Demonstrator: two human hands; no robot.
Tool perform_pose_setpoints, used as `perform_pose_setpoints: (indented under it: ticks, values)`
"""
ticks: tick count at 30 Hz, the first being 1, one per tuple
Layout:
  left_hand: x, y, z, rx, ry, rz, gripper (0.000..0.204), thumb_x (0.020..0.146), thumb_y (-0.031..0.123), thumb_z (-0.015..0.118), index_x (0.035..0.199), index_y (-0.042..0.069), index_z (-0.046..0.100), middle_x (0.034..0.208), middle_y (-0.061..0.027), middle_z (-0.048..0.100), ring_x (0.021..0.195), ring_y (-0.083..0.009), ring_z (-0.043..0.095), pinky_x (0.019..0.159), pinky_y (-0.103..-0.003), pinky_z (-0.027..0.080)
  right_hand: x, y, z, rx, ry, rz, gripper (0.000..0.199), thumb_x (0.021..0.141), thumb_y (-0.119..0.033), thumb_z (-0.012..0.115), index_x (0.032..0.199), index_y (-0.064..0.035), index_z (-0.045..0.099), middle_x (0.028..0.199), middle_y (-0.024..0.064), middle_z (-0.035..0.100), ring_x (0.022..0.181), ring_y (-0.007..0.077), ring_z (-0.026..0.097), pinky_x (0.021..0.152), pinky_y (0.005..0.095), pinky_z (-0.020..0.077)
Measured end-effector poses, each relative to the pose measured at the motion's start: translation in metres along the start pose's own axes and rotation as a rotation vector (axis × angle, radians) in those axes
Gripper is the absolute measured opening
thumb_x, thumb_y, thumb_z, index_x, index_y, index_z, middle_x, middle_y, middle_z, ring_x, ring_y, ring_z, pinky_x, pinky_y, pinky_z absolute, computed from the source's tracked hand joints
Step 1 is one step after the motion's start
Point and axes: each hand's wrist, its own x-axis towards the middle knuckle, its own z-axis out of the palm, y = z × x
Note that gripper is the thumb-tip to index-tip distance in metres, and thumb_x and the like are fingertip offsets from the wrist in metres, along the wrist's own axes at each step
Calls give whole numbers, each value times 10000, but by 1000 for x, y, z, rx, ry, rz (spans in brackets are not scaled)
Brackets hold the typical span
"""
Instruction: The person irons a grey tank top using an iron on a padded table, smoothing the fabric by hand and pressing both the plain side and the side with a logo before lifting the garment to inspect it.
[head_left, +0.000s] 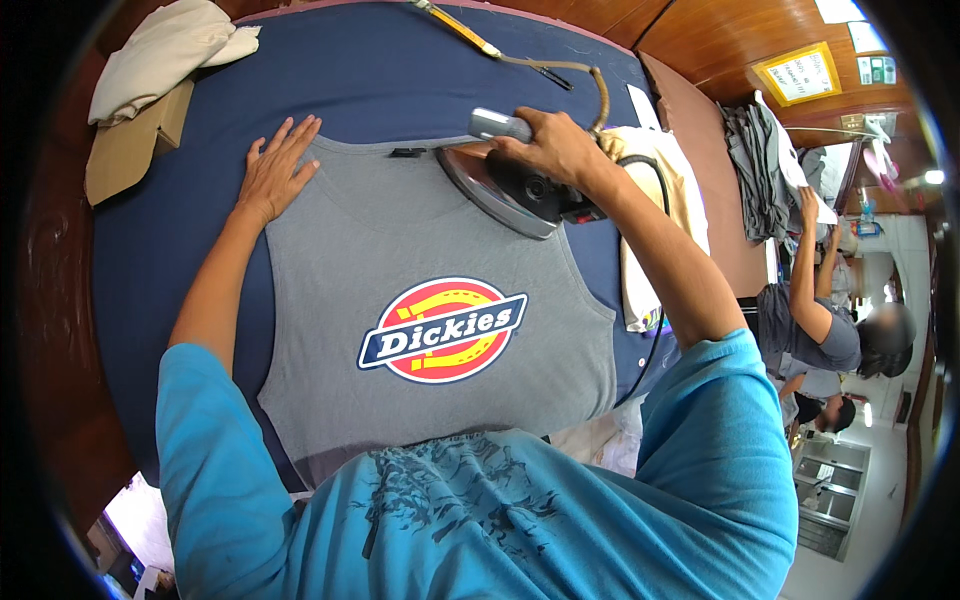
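Observation:
A grey sleeveless shirt (330, 300) with a red, yellow and blue printed logo lies flat on a dark blue padded table cover. My right hand (550, 145) is wrapped round the grey handle of a steam iron (510, 190). The iron's soleplate rests on the shirt's upper right part, beside the neckline and its dark label. My left hand (278, 172) lies flat with fingers spread at the shirt's upper left shoulder, pressing cloth and cover. Part of the iron's handle is hidden under my right hand.
A brown hose (602, 100) and a black cord (662, 185) run by the iron. Cream cloth (675, 190) lies right of it. A cardboard box (135, 150) with beige fabric (165, 50) stands far left. At right, a co-worker (815, 325) handles cloth near grey garments (752, 170).

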Motion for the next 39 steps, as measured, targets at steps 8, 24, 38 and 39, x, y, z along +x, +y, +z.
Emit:
perform_pose_setpoints:
  ticks: [8,24,38,39]
  values:
    - [-2,2,4,3,7,-7,591,885,345,427,1430,262,216,1482,48,227,1376,-199,163,1089,-467,115,-24,39,6,30,196,369,551,811,-463,561,979,60,607,838,278,622,826,391,618,750,416,478]
    - [18,-30,13,-76,-86,6,551,894,335,351,1428,300,218,1475,52,248,1374,-211,173,1071,-509,117,-53,45,7,30,66,253,543,823,-501,549,1038,-6,607,864,226,638,818,357,632,734,402,484]
    - [103,253,52,-16,138,480,519,896,424,382,1363,199,365,1447,-39,302,1361,-228,201,1018,-547,212,-270,10,11,110,-8,496,453,777,-438,608,907,-7,553,726,269,594,717,417,597,666,450,471]
    - [107,257,58,-9,138,462,531,892,440,378,1366,202,358,1451,-36,292,1360,-230,199,1014,-546,213,-283,4,18,114,-34,504,451,772,-432,618,903,-5,554,717,265,594,708,414,602,658,444,474]
